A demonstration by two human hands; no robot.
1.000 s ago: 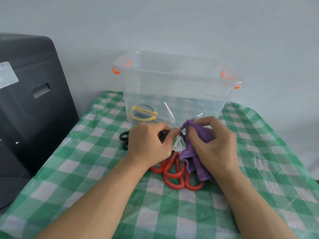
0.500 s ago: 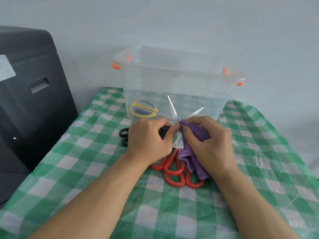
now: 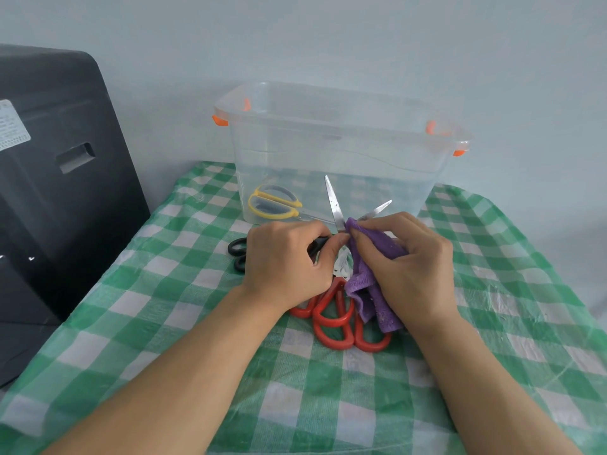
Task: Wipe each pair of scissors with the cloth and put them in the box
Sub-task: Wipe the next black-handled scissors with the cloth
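The black-handled scissors (image 3: 331, 205) are open, blades up, just in front of the box. The left hand (image 3: 285, 261) grips their handle. The right hand (image 3: 407, 261) pinches the purple fuzzy cloth (image 3: 371, 274) on a blade. The clear plastic box (image 3: 335, 149) holds yellow-handled scissors (image 3: 274, 202).
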